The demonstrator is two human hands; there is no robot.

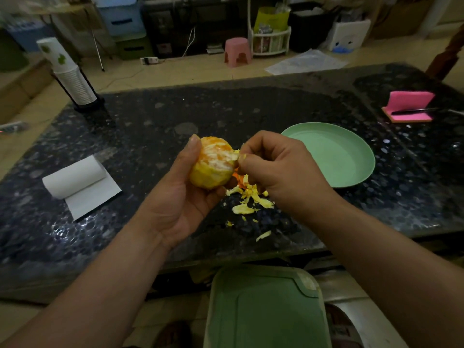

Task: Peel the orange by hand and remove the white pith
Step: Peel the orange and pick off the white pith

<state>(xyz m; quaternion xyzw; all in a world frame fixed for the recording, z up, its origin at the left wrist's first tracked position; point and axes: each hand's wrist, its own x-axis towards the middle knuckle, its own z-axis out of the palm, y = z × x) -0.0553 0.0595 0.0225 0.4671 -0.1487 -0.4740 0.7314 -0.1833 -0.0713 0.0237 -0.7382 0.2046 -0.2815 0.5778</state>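
Two hands, one half-cleaned orange [213, 164]
Left hand [185, 197] cradles it; right hand [273, 169] pinches a pith strip [237, 154]. Tugging hard could tear a segment.

Orange [213, 164] mostly peeled, pith patches remaining; peel scraps [251, 199] on table beneath.

Dim room: tan floor [175, 71], pink stool [238, 52], cluttered shelves [175, 21]

The left hand [185, 197] is cradling the half-peeled orange [213, 164] above the desk [226, 109], while the right hand [281, 169] is pinching a strip of pith [236, 156] at the fruit's right side. Beneath them, peel scraps [251, 199] are lying near the desk's front edge, beside a green plate [334, 151].
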